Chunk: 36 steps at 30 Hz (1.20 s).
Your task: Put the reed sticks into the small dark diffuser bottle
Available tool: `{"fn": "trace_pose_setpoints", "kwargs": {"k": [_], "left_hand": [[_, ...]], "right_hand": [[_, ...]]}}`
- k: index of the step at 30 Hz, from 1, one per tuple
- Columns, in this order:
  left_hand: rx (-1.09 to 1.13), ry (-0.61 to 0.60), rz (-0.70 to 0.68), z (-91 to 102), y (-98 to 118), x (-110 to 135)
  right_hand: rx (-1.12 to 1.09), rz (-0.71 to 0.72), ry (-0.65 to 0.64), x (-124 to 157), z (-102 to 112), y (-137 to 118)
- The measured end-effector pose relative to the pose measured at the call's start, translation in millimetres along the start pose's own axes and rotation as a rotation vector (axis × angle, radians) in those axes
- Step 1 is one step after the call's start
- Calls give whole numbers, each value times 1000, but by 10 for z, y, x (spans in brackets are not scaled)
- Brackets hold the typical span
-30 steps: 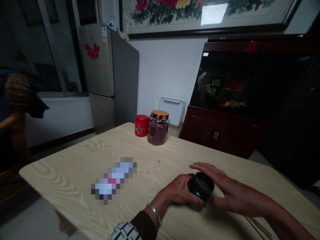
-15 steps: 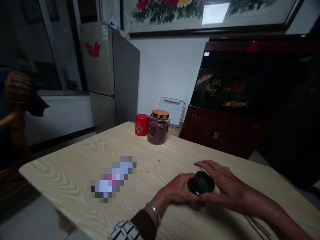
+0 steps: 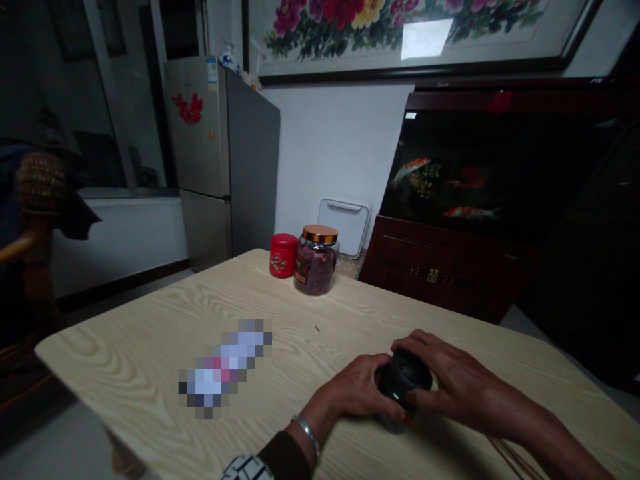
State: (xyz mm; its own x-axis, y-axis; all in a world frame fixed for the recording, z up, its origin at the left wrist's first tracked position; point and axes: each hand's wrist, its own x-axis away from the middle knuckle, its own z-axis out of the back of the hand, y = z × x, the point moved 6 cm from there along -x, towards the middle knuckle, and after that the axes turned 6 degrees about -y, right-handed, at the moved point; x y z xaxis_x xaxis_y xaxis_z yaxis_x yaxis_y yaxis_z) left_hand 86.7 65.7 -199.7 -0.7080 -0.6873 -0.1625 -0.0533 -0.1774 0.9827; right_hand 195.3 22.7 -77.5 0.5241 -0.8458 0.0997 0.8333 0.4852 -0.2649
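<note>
Clasping a dark jar (image 3: 391, 388), half-closed left fingers (image 3: 391, 408) hold its body, half-closed right fingers (image 3: 415, 343) its lid (image 3: 412, 370).

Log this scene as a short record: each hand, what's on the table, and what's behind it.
Left hand: around the side of a dark container
Right hand: at the dark container's top
Left wrist: silver bracelet
Surface: wood-grain table
Far side of table: red canister beside a clear jar with a copper-coloured lid
Left of hands: pixelated item, identity unclear
Under right forearm: thin sticks
Background: fridge, fish tank
</note>
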Motion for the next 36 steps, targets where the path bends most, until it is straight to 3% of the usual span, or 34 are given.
{"fn": "trace_pose_setpoints", "kwargs": {"k": [3,6,8,10,12,15,17,21,27,29,32,36], "left_hand": [[-90,24,3,26,31,10],[-115,28,2,40,44,12],[-115,54,-2,66,28,7],[-117,91,-10,101,0,-3],[-122,119,-19,128,-27,-17],[-96,141,-18,150,-56,-38],[-80,154,-20,159,-61,-48],[-82,167,-10,178,-73,-61],[-54,149,22,185,-109,-75],[-40,136,13,173,-108,-74],[-53,124,9,159,-107,-62],[-82,128,22,158,-105,-46]], "right_hand": [[-166,88,52,31,141,-16],[-417,72,153,134,281,120],[-582,41,267,241,261,277],[-708,21,377,355,76,434],[-780,3,433,438,-262,537],[-801,-2,395,462,-843,510],[-849,23,428,449,-1082,423],[-807,-5,392,358,-1298,265],[-672,-83,333,282,-1564,246],[-652,-59,326,307,-1514,245],[-620,-94,416,437,-1153,443],[-373,-337,497,646,-590,1171]]}}
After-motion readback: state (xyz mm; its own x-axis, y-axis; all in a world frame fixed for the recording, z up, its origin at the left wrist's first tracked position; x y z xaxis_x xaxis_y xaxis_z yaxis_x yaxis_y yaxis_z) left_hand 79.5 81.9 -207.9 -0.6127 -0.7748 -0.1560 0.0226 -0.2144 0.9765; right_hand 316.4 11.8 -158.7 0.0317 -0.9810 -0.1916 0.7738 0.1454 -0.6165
